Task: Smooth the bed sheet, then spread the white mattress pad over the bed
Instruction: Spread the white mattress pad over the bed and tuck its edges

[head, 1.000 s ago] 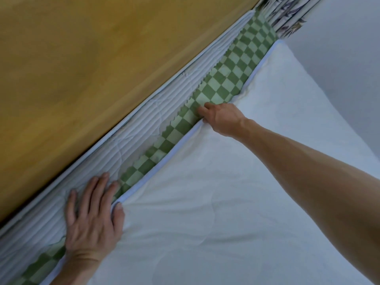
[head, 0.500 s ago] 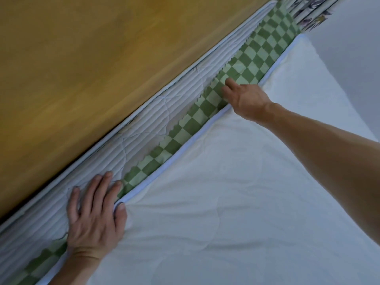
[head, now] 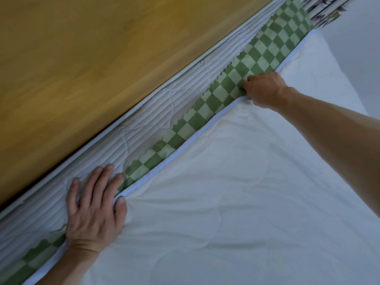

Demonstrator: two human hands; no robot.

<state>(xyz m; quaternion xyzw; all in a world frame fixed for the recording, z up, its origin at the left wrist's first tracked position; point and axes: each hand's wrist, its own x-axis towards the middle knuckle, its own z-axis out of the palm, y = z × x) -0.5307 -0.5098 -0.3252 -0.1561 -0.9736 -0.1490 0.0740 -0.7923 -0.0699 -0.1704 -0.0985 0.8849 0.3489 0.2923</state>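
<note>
The white mattress pad [head: 246, 202] with pale blue piping lies over most of the bed. A strip of green checked bed sheet [head: 257, 56] shows along its far edge, and beyond it the quilted white mattress [head: 164, 112]. My left hand [head: 94, 208] lies flat, fingers straight on the mattress and sheet, thumb pressing on the pad's piped edge. My right hand [head: 264, 89] is farther along that same edge, its fingers curled round the piping, and the pad wrinkles slightly beside it.
A yellow-brown wooden board [head: 102, 58] runs along the mattress's far side, tight against it. Floral patterned fabric [head: 324, 11] shows at the top right past the pad's corner. A plain pale grey surface [head: 359, 58] lies to the right of the bed.
My right hand has slid along the pad's edge towards the far corner and its fingers have curled onto the piping. My left hand has stayed flat in the same spot.
</note>
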